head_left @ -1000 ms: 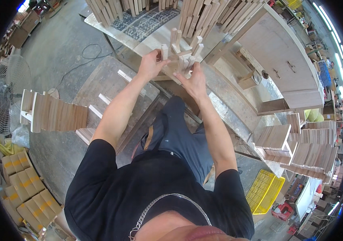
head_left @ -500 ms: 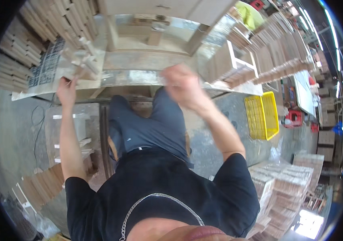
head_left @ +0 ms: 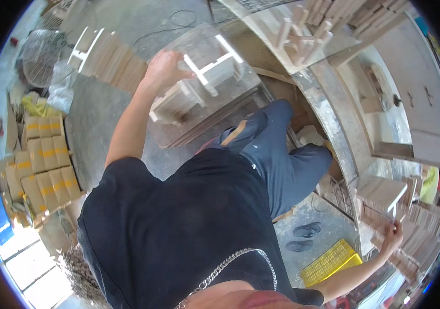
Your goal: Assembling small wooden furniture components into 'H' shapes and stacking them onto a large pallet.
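Note:
My left hand [head_left: 167, 68] is stretched out over the low board on my left, thumb and fingers apart. It is beside a stack of wooden pieces with white edges [head_left: 214, 69], and I cannot tell whether the fingertips touch it. A second small stack of wooden pieces [head_left: 178, 103] stands on the same board, below the hand. My right hand [head_left: 393, 237] reaches far right to a pale wooden box-like piece [head_left: 382, 193] on the bench. Its fingers and thumb close at that piece's white lower edge.
The workbench [head_left: 328, 110] curves along my front, bearing wooden sticks [head_left: 302, 38] and a cabinet-like piece [head_left: 421, 87]. A yellow basket [head_left: 330, 262] and dark slippers [head_left: 307, 229] are on the floor. Cartons [head_left: 47, 165] and a fan [head_left: 42, 56] stand at left.
My body and view have turned left. My left hand has left the bench for the stacks on the low board; my right hand has moved out to the wooden piece on the right.

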